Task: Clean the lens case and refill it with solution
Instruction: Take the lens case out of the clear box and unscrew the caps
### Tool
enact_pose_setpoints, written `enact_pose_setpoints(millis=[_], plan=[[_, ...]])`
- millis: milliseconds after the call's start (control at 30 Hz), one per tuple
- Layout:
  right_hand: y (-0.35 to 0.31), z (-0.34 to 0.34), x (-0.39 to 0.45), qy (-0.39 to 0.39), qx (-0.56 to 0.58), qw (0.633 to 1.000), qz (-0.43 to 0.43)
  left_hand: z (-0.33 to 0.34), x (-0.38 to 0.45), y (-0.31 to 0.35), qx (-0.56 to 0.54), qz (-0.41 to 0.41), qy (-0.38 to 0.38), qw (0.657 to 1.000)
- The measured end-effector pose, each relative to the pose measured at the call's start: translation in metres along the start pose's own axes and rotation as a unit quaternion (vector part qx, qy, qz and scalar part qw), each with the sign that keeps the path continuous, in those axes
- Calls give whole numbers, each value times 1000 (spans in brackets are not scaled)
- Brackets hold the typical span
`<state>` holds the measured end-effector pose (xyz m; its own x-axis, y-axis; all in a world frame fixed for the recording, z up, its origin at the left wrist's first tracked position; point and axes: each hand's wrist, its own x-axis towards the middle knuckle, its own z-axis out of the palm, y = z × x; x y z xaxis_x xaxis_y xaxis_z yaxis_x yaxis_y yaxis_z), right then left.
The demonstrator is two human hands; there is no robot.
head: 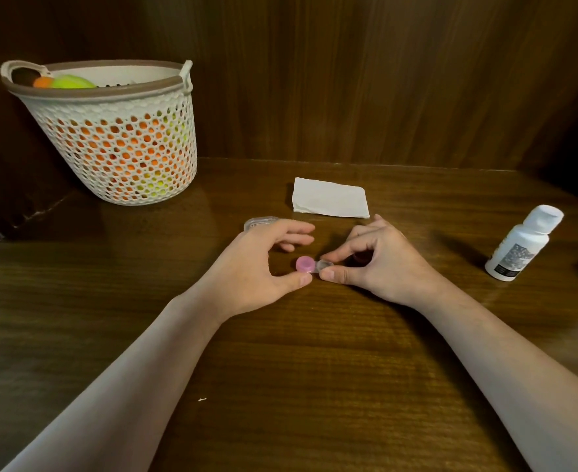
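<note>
The small clear plastic lens case with a pink screw cap (310, 264) lies left-to-right on the dark wooden table (315, 369) between both hands: the right hand (379, 264) pinches its clear end, while the left hand (257, 264), fingers loosely spread, rests its thumb by the pink cap.

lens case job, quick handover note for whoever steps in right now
Left hand: thumb at the pink cap of the lens case, fingers relaxed above it.
Right hand: pinches the case's clear end between thumb and forefinger.
The case sits low over the table. Folded tissue lies just behind the hands; solution bottle stands capped at right. A clear lid-like piece lies behind the left hand.
Done: pink cap still on, the other side looks uncapped.
Left: uncap, wipe, refill, close.
</note>
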<state>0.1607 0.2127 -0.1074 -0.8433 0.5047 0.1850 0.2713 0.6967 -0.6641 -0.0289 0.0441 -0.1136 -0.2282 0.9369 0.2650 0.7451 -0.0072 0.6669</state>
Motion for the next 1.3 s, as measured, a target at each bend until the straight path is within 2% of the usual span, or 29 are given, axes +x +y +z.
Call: enact_pose_setpoints(millis=[133,433,633,867,967,1100,1300], plan=[[0,0,0,2,-5,1000,-2,1,0,0,19,-2,-11,1000],[-2,0,0,6,-5,1000,-1,0,-1,-5,61,-3,41,997],[-4,0,0,5,-12,1000,-3,6,2,0,39,2,-10,999],[-5,-1,-1,1,-9,1000,-2,0,0,1,79,-12,33,996],[-4,-1,0,-1,-17,1000,0,2,1,0,67,-2,33,997],[-4,-1,0,4,-17,1000,0,8,4,-1,36,11,-1,999],[-5,0,-1,8,-6,1000,-7,11,7,-2,18,10,2,1000]])
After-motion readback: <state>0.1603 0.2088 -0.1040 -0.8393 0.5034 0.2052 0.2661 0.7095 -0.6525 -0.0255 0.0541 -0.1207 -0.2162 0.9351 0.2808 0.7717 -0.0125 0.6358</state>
